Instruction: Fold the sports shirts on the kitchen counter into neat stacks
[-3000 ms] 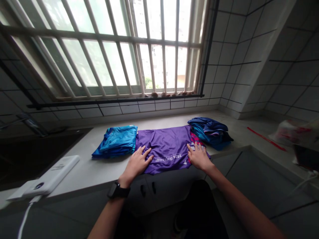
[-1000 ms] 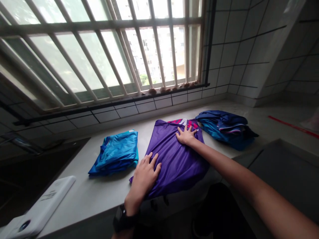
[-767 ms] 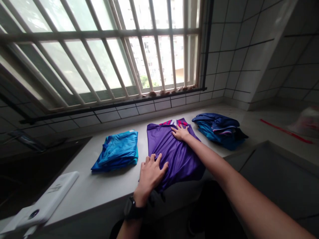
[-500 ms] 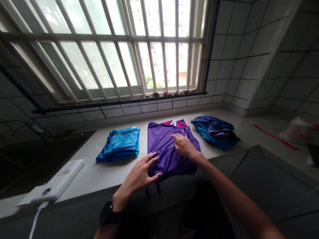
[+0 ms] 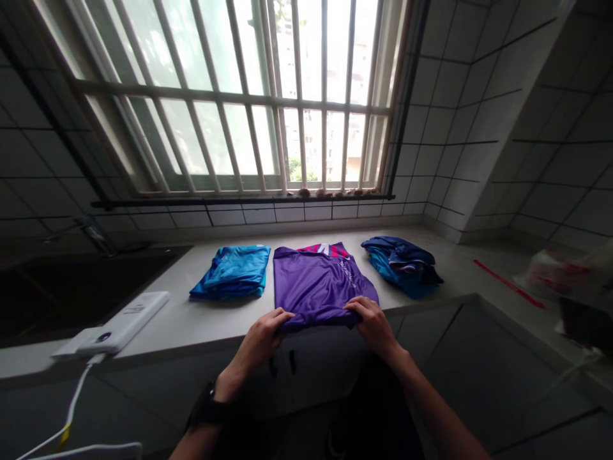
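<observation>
A purple shirt (image 5: 313,281) with a pink and white patterned part at its far edge and white lettering lies on the counter. Its near edge is bunched along the counter's front. My left hand (image 5: 263,335), with a dark watch on the wrist, is closed on the near left corner of the cloth. At the near right corner, my right hand (image 5: 373,322) pinches the same edge. To the left sits a folded stack of blue clothes (image 5: 233,271). A looser pile of navy and blue clothes (image 5: 402,265) lies to the right.
The white counter (image 5: 182,319) runs below a barred window (image 5: 225,128). A dark sink (image 5: 71,287) with a tap (image 5: 96,236) is at the left, near a white power bank (image 5: 124,322) with a cable. On the right lie a red strip (image 5: 507,283) and a plastic bag (image 5: 550,271).
My right hand has come down from the middle of the shirt to its near edge. Both hands have closed on that edge, which is now gathered up. The camera view has shifted slightly.
</observation>
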The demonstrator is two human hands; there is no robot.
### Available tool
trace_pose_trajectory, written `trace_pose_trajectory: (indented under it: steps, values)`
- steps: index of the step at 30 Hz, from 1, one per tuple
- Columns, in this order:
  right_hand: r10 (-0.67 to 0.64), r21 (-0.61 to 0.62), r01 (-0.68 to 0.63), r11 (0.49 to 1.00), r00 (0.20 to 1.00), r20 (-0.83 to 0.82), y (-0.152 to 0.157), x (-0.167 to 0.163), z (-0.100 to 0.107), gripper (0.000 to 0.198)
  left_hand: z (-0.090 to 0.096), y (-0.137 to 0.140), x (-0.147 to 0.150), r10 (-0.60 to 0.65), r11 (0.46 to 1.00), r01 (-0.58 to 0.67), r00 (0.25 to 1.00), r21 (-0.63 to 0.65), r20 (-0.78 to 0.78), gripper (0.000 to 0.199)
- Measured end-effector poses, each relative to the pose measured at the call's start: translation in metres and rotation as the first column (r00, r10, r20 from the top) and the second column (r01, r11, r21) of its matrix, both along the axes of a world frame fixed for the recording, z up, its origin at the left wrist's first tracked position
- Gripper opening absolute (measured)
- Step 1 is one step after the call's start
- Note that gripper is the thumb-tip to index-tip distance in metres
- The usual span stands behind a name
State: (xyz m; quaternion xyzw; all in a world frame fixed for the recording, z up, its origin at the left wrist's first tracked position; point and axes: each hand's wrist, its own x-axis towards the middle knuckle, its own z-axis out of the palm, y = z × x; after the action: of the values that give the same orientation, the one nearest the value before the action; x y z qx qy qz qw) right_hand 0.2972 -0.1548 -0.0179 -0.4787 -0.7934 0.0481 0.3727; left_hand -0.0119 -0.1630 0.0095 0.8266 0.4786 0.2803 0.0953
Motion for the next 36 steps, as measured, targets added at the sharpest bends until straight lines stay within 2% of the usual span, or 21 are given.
trace_pose_trajectory:
  steps: [4, 8, 12, 15, 19, 21, 22, 24, 25, 27, 29, 32, 34, 36]
  values:
    - [0.083, -0.095, -0.095, 0.991, 0.989, -0.125, -0.009, 0.01, 0.009, 0.045, 0.013, -0.006, -0.01, 0.02, 0.997, -0.012, 0.992, -0.073, 0.121, 0.032]
    - [0.101, -0.202, -0.163, 0.966, 0.954, -0.284, -0.018, 0.017, 0.017, 0.026, 0.028, -0.011, -0.016, 0.05, 0.991, -0.022, 0.976, -0.136, 0.21, 0.032]
    - [0.117, -0.25, -0.196, 0.948, 0.948, -0.297, -0.019, 0.02, 0.027, 0.02, 0.038, -0.014, -0.015, 0.076, 0.99, -0.043, 0.963, -0.134, 0.258, 0.037]
    - [0.107, -0.262, -0.188, 0.947, 0.95, -0.294, -0.003, 0.018, 0.042, 0.023, 0.048, -0.004, -0.015, 0.111, 0.988, -0.075, 0.951, -0.134, 0.289, 0.04]
    - [0.015, -0.289, -0.078, 0.954, 0.977, -0.213, 0.052, 0.005, 0.088, 0.021, 0.078, 0.045, -0.012, 0.227, 0.973, -0.203, 0.92, -0.107, 0.318, 0.047]
    - [-0.142, -0.298, 0.092, 0.95, 0.978, -0.15, 0.081, -0.007, 0.113, 0.029, 0.095, 0.076, -0.007, 0.316, 0.949, -0.297, 0.903, -0.107, 0.291, 0.048]
    - [-0.237, -0.255, 0.198, 0.946, 0.962, -0.135, 0.093, -0.013, 0.122, 0.035, 0.101, 0.09, -0.004, 0.372, 0.928, -0.363, 0.888, -0.083, 0.271, 0.049]
    - [-0.335, -0.128, 0.319, 0.939, 0.933, -0.13, 0.106, -0.026, 0.133, 0.045, 0.104, 0.11, 0.002, 0.451, 0.884, -0.467, 0.861, 0.012, 0.235, 0.053]
    - [-0.333, -0.07, 0.327, 0.943, 0.935, -0.124, 0.107, -0.032, 0.134, 0.046, 0.101, 0.116, 0.006, 0.458, 0.875, -0.479, 0.865, 0.069, 0.205, 0.054]
    - [-0.248, -0.038, 0.246, 0.968, 0.967, -0.052, 0.104, -0.041, 0.124, 0.046, 0.085, 0.119, 0.011, 0.397, 0.902, -0.408, 0.912, 0.143, 0.097, 0.051]
    - [-0.139, -0.142, 0.15, 0.979, 0.987, 0.084, 0.1, -0.046, 0.104, 0.044, 0.06, 0.116, 0.014, 0.275, 0.957, -0.266, 0.959, 0.117, -0.068, 0.044]
    - [-0.04, -0.349, 0.137, 0.927, 0.962, 0.272, 0.105, -0.053, 0.071, 0.038, 0.02, 0.112, 0.016, 0.137, 0.991, -0.133, 0.956, 0.035, -0.261, 0.039]
    - [-0.046, -0.377, 0.175, 0.91, 0.944, 0.327, 0.117, -0.056, 0.055, 0.037, 0.0, 0.113, 0.017, 0.14, 0.99, -0.131, 0.942, 0.05, -0.305, 0.04]
    - [-0.12, -0.317, 0.233, 0.919, 0.934, 0.338, 0.133, -0.06, 0.047, 0.043, -0.012, 0.115, 0.018, 0.167, 0.986, -0.148, 0.933, 0.082, -0.318, 0.043]
